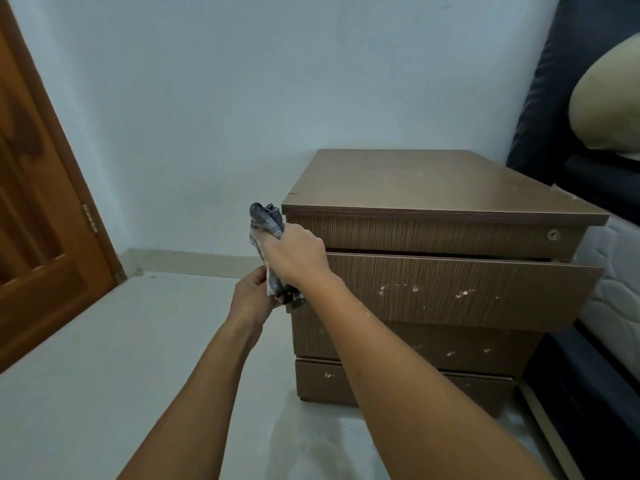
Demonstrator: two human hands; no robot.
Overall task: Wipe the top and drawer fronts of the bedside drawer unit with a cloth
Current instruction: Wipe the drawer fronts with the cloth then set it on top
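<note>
Two bare forearms reach up from the bottom edge, and no sleeve, cuff or glove shows anywhere along them (whatever is worn higher up lies out of view). The left hand [251, 296] and the right hand [298, 254] carry no ring, and neither wrist bears a watch or band. A small pale fleck sits on the right forearm just below the wrist.

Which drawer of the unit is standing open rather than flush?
The second drawer from the top: its front juts forward with a dark gap above, while the top drawer with the lock and the two lower ones sit closed.
</note>
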